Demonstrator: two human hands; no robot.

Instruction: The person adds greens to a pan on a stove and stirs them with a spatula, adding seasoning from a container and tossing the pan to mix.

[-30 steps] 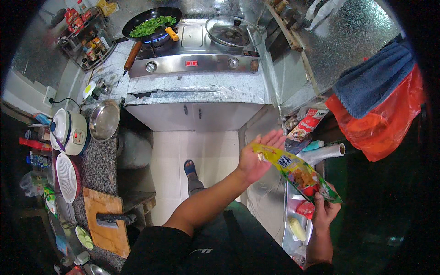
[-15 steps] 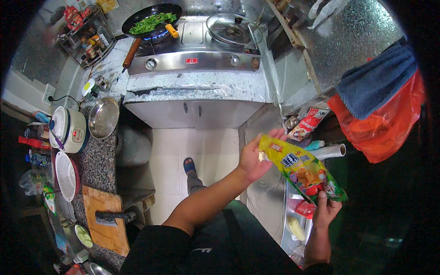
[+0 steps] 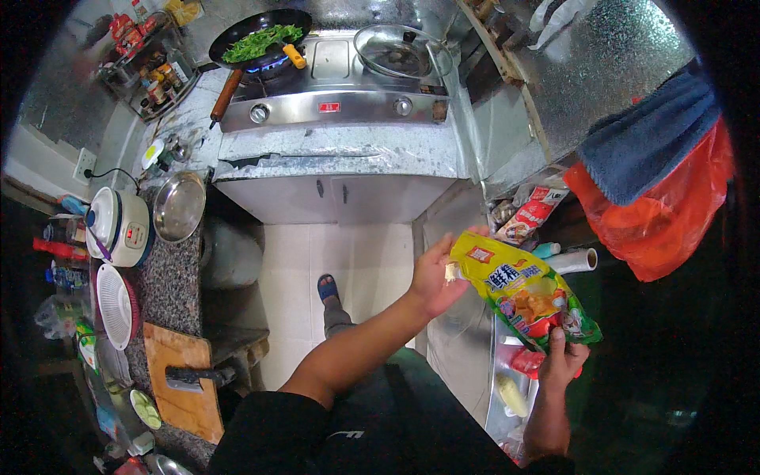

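A yellow and green seasoning packet point(image 3: 518, 286) hangs slantwise at the right, its upper left end over my left palm. That end shows a clump of pale yellow granules point(image 3: 451, 272) against the palm; whether they lie in the hand or in the packet's mouth I cannot tell. My left hand point(image 3: 431, 283) is turned palm up, fingers stretched out and partly hidden behind the packet. With thumb on top, my right hand point(image 3: 560, 362) grips the packet's lower end. On the gas stove point(image 3: 332, 63), a black wok point(image 3: 218, 57) holds green vegetables point(image 3: 257, 43) over a blue flame.
A glass lid point(image 3: 400, 54) rests on the right burner. On the left counter are a rice cooker point(image 3: 119, 226), a steel bowl point(image 3: 179, 207), a white colander point(image 3: 115, 305) and a knife point(image 3: 194, 376) on a cutting board point(image 3: 170, 404). A red bag point(image 3: 649, 229) hangs at right.
The packet has shifted slightly to the right and turned so more of its printed face shows. The fingers of my left hand are now more hidden behind it. My right hand keeps its grip.
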